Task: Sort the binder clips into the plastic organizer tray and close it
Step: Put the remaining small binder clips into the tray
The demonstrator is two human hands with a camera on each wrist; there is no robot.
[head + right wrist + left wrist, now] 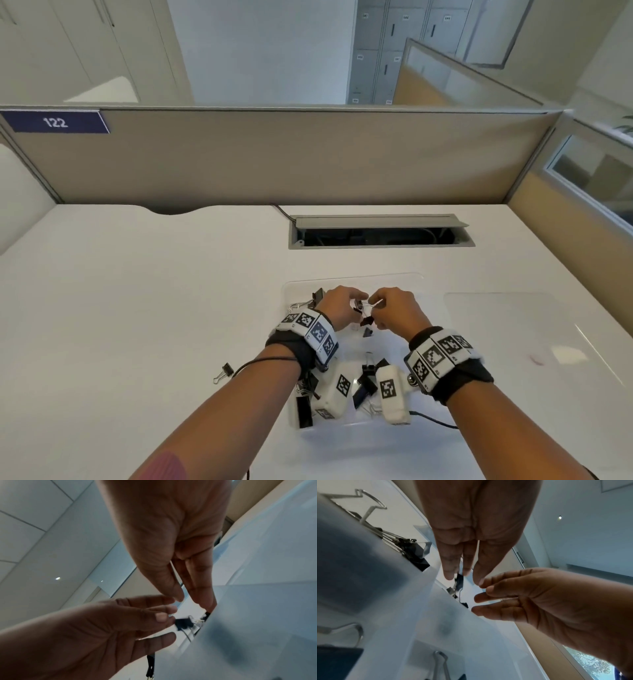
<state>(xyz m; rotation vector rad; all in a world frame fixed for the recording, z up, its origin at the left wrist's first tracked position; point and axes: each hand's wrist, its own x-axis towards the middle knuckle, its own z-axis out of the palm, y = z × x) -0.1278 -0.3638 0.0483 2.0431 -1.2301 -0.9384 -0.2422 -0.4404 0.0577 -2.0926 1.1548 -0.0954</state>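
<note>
Both hands hover over the far part of a clear plastic organizer tray (352, 278) on the white desk. Between them hangs a tangle of small black binder clips (363, 312). My left hand (359, 300) pinches one small clip (183, 623) at its fingertips. My right hand (375, 306) pinches a thin wire handle of the tangle between thumb and forefinger (483, 587). Another small clip (465, 604) dangles lower. Larger black clips lie in the tray's far-left compartment (317, 297) and near compartments (368, 375). One clip (224, 371) lies loose on the desk to the left.
The tray's clear lid (496, 329) lies flat on the desk to the right. An open cable hatch (376, 233) sits behind the tray, with the grey partition (274, 161) beyond. A black cable (435, 420) trails from my right wrist camera.
</note>
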